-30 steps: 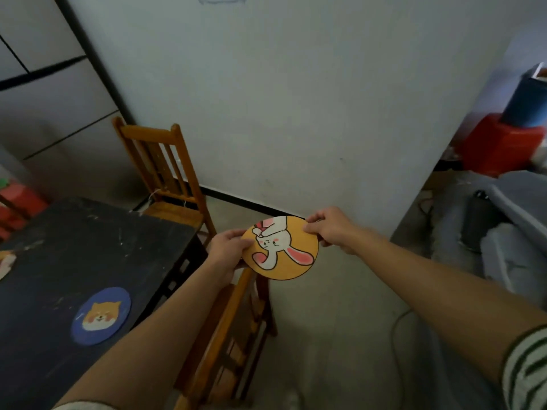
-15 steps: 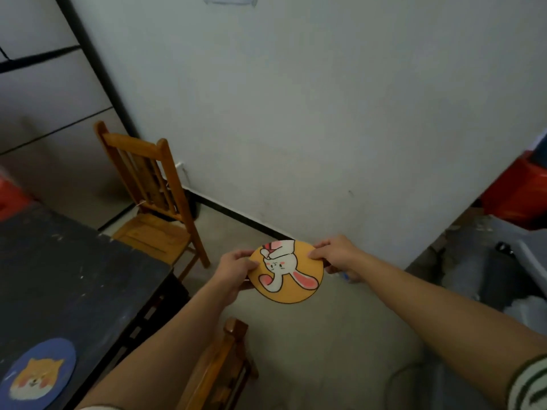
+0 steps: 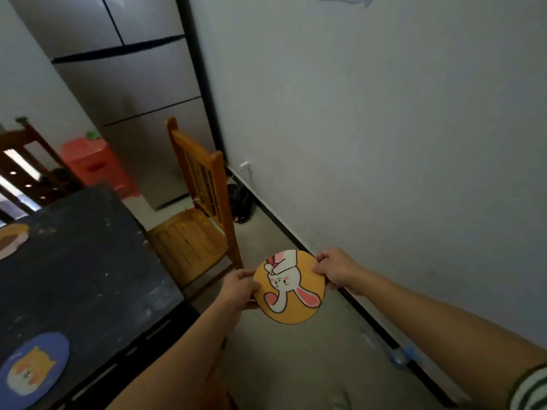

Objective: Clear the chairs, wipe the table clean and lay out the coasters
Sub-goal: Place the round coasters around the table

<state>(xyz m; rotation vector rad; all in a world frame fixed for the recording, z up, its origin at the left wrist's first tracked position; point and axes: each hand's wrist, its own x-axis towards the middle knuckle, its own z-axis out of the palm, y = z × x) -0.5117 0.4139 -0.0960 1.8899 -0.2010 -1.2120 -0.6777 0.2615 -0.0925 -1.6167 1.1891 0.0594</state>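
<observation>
A round orange coaster [image 3: 291,304] with a white rabbit drawing hangs over the floor, right of the table. My left hand [image 3: 238,287] pinches its left edge and my right hand [image 3: 336,269] pinches its upper right edge. The dark table [image 3: 88,261] fills the left side. A blue coaster [image 3: 32,371] with an orange dog lies near the table's front edge. Part of another coaster [image 3: 11,239] shows at the table's left edge. A wooden chair [image 3: 195,226] stands at the table's far right corner, its seat bare.
A white wall [image 3: 384,143] runs close along the right. A grey fridge [image 3: 133,99] stands behind the chair, with a red plastic stool [image 3: 97,164] beside it. A dark chair back [image 3: 26,170] rises at far left. A blue-capped bottle [image 3: 396,355] lies by the baseboard.
The view has swung left: the fridge, red stool and more of the table came into sight. Both hands keep the rabbit coaster, now nearer the table's right edge.
</observation>
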